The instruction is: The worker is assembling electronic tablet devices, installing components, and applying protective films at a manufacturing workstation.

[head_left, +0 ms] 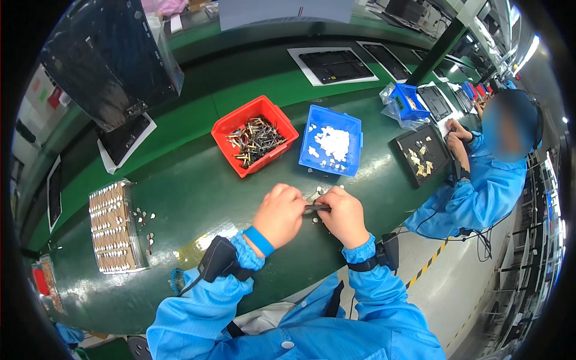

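Observation:
Close together over the green bench, my left hand (278,217) and my right hand (344,217) are both closed, fingers pinching. A small thin dark strip (319,207) runs between their fingertips, gripped at both ends; its exact kind is too small to make out. A few small whitish round pieces lie on the bench right by the fingers. Just beyond my left hand stands a red bin (223,128) full of small dark and brass-coloured parts. Beside it, past my right hand, a blue bin (306,157) holds many small white discs.
At left sits a clear tray (138,240) with rows of white-tipped parts, loose ones beside it. A dark panel (114,60) rises at upper left. At right, a co-worker in blue (486,186) works near a black tray (441,157). Flat dark panels (336,65) lie along the far side.

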The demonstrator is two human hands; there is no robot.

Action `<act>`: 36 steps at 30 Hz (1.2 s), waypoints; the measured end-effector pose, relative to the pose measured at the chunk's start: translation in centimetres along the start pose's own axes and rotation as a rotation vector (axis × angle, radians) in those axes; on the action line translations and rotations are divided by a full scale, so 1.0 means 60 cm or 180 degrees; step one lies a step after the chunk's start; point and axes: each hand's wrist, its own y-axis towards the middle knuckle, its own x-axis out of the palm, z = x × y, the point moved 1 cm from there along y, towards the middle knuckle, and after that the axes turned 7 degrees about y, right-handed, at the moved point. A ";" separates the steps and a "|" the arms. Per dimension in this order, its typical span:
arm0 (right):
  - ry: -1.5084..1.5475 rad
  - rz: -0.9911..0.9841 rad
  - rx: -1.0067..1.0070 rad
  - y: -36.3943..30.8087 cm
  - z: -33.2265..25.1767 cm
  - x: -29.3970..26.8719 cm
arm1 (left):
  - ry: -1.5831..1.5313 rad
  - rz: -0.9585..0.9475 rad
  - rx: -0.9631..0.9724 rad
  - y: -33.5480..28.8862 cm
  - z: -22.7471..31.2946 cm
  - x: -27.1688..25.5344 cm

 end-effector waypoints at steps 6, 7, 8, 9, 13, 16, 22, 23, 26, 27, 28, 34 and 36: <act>0.0045 -0.0111 0.0136 0.008 -0.020 0.000 | 0.0307 0.0014 0.0086 -0.032 0.021 -0.023; 0.0042 -0.0122 0.0131 0.011 -0.025 -0.002 | 0.0304 0.0020 0.0075 -0.034 0.018 -0.024; 0.0072 -0.0067 0.0159 0.013 -0.029 -0.004 | 0.0164 -0.0006 -0.0135 -0.035 0.014 -0.025; 0.0104 -0.0007 0.0182 0.016 -0.031 -0.005 | 0.0028 -0.0027 -0.0341 -0.035 0.010 -0.026; 0.0763 0.0094 0.0493 0.018 -0.031 -0.005 | -0.0311 0.0186 -0.0717 -0.032 0.009 -0.029; 0.1306 -0.0040 0.1074 0.033 -0.025 0.000 | -0.0705 0.0253 -0.1071 -0.020 0.000 -0.031; 0.2311 -0.0468 0.1608 0.062 -0.025 0.036 | -0.3032 0.0202 -0.2521 0.003 -0.018 -0.015; 0.2299 -0.0467 0.1610 0.063 -0.027 0.037 | -0.3044 0.0203 -0.2518 0.010 -0.024 -0.016; 0.2472 -0.0540 0.1665 0.061 -0.042 0.034 | -0.3658 0.0198 -0.3040 0.016 -0.038 -0.013; 0.2263 -0.0547 0.1663 0.058 -0.045 0.031 | -0.3658 0.0198 -0.3056 0.016 -0.041 -0.012; 0.2055 -0.0554 0.1659 0.055 -0.045 0.030 | -0.3510 0.0105 -0.2986 0.016 -0.044 -0.010; 0.0371 -0.0233 0.0716 0.025 -0.011 0.007 | -0.1146 0.0172 -0.1684 0.025 -0.051 0.015; 0.0052 -0.0313 0.0555 0.021 -0.016 0.006 | -0.0241 0.0217 -0.1264 0.027 -0.045 0.017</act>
